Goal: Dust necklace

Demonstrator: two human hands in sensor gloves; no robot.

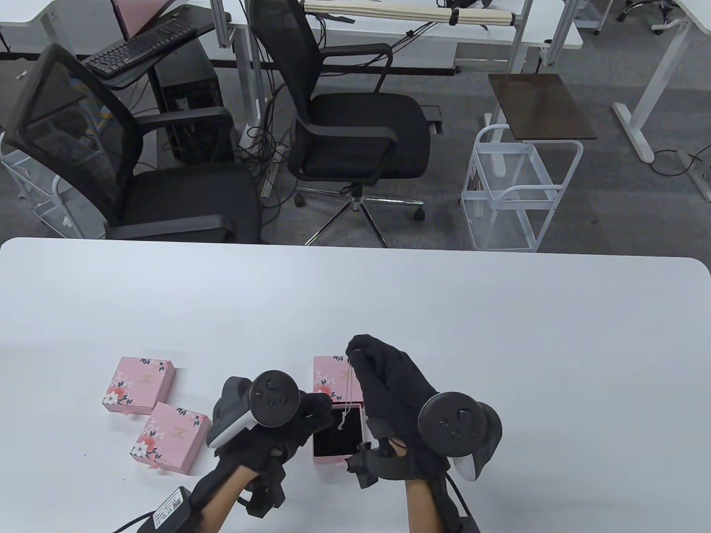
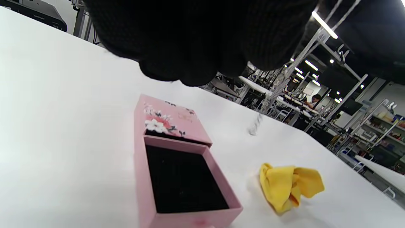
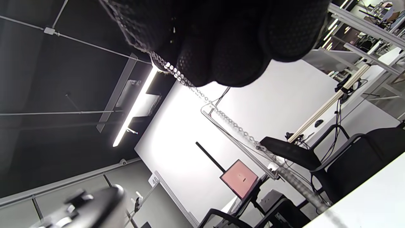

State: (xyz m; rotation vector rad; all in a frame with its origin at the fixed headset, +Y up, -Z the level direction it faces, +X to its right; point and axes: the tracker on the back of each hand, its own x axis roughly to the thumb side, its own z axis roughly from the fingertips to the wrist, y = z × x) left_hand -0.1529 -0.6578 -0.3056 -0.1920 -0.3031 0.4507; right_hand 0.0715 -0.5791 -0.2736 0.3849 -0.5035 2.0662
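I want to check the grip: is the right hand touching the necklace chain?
Touching. In the right wrist view the necklace chain runs out from under the right hand's curled fingers.

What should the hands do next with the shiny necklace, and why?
Probably the left hand should reach for the yellow cloth. The right hand pinches the necklace so it dangles above the open pink box, and the cloth lies unused on the table beside that box, so wiping seems not yet begun.

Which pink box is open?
The pink box between the two hands is open, showing its black lining, its flowered lid lying behind it. The two boxes to the left have their lids on.
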